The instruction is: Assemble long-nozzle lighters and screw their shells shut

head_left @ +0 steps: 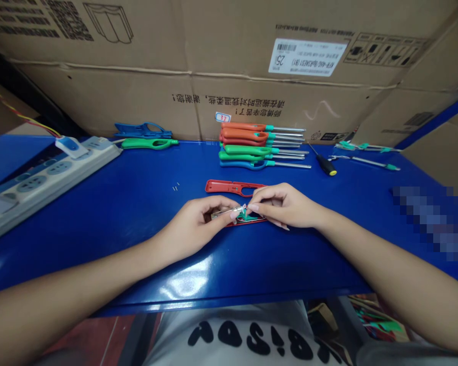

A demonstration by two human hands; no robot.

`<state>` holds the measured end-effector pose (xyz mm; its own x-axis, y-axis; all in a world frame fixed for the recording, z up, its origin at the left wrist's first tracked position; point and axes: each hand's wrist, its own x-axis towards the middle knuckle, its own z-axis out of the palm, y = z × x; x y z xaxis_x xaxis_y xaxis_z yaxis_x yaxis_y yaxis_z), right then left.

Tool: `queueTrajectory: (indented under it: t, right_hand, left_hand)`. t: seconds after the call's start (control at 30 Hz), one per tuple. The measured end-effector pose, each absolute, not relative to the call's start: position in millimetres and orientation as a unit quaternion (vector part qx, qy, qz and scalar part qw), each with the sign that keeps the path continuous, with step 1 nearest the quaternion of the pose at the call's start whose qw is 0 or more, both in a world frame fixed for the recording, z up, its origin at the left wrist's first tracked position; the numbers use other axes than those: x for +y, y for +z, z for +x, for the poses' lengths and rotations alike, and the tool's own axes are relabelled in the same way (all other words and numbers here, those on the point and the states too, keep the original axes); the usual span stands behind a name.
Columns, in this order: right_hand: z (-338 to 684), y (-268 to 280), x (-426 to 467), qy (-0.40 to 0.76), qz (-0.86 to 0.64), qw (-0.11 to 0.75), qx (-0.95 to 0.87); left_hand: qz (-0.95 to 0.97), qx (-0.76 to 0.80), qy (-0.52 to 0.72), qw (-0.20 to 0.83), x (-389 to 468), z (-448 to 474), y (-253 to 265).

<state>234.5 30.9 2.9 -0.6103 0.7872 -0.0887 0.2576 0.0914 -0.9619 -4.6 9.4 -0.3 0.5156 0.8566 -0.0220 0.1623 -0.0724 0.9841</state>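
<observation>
My left hand is closed around a clear, slim lighter fuel tank, thumb along its side. At the tank's right end is a small pale tip, and the fingertips of my right hand pinch close together there. What exactly those fingers hold is hidden. Just below, between the two hands, lies a red lighter shell half with a green trigger piece and a thin white wire in it. Another red shell half rests on the blue table behind my hands, its hollow side up.
Assembled lighters in several colours are stacked at the back. Right of them lie a screwdriver and metal lighter tubes. Small screws, blue and green shells and a power strip are leftward. A cardboard box stands behind.
</observation>
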Motion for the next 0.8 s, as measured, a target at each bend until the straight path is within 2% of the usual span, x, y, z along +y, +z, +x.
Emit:
queueTrajectory:
  t: [0.8]
  right_hand:
    - [234.4, 1.5, 29.3, 0.549, -0.377, 0.226, -0.711]
  left_hand:
    - [0.689, 0.4, 0.288, 0.531, 8.0, -5.5, 1.7]
